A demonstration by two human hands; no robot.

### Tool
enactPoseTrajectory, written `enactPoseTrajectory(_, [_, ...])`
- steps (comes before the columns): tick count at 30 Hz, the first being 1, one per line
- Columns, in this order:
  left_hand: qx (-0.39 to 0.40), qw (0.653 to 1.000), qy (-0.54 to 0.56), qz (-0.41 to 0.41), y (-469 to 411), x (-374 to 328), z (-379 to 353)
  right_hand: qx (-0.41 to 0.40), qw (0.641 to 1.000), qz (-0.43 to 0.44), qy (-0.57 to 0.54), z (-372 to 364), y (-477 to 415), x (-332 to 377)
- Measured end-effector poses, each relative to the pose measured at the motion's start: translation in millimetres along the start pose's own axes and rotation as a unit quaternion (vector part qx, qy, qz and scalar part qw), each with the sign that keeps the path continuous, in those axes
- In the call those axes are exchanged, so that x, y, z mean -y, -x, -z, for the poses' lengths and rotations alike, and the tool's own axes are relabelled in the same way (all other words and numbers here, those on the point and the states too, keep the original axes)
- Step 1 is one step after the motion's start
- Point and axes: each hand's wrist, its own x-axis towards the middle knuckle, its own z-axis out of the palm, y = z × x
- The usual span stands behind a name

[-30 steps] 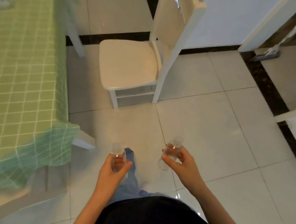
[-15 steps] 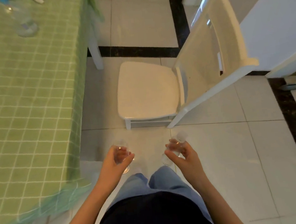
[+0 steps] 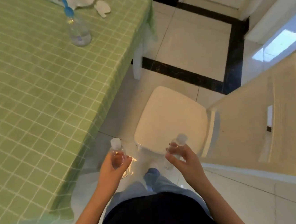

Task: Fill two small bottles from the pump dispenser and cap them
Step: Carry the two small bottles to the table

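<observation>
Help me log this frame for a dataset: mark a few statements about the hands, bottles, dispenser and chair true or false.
1. The left hand holds a small bottle. True.
2. The right hand is empty. False: it holds the other bottle.
3. The dispenser stands on the table. True.
4. Both bottles are uncapped. False: each has a cap on.
5. The chair is pushed under the table. False: it stands apart, beside the table's corner.
</observation>
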Motion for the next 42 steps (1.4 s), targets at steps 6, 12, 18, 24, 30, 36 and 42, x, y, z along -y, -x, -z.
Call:
enactPoseTrajectory(6, [-0.075,0.996,0.053,0.007,-19,-17,-21,0.069,0.997,0.007,0.041,16,-61,26])
enactPoseTrajectory(12, [-0.135,0.988,0.072,0.0,-31,-16,-11,0.124,0.989,0.006,0.085,2,-96,43])
enactPoseTrajectory(18, [-0.153,0.983,0.098,-0.008,-47,-15,20,0.15,0.982,0.023,0.112,-39,-116,58])
enactPoseTrajectory(24, [-0.158,0.979,0.129,-0.017,-70,-18,81,0.144,0.981,0.055,0.12,-101,-127,78])
enactPoseTrajectory(30, [-0.182,0.975,0.124,-0.021,-83,-17,135,0.175,0.977,0.063,0.109,-153,-137,91])
enactPoseTrajectory(36, [-0.221,0.961,0.168,-0.01,-96,-13,151,0.214,0.965,0.081,0.126,-191,-156,106])
enactPoseTrajectory(42, [-0.255,0.949,0.183,-0.007,-112,-10,156,0.259,0.953,0.091,0.128,-221,-183,130])
